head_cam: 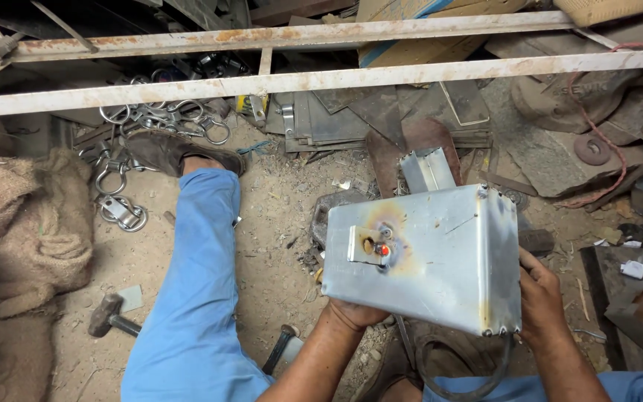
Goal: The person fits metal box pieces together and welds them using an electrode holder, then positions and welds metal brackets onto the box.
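Both hands hold a grey galvanised sheet-metal box above the sandy floor: the left hand cups its lower edge from beneath, and the right hand clasps its right end. A glowing orange weld spot marks a small bracket on its face. A hammer lies near the outstretched blue-trousered leg.

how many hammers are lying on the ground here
2. One hammer lies on the sand left of the blue trouser leg. A second hammer lies right of that leg, by the left forearm, partly hidden. Others may be buried in the clutter.
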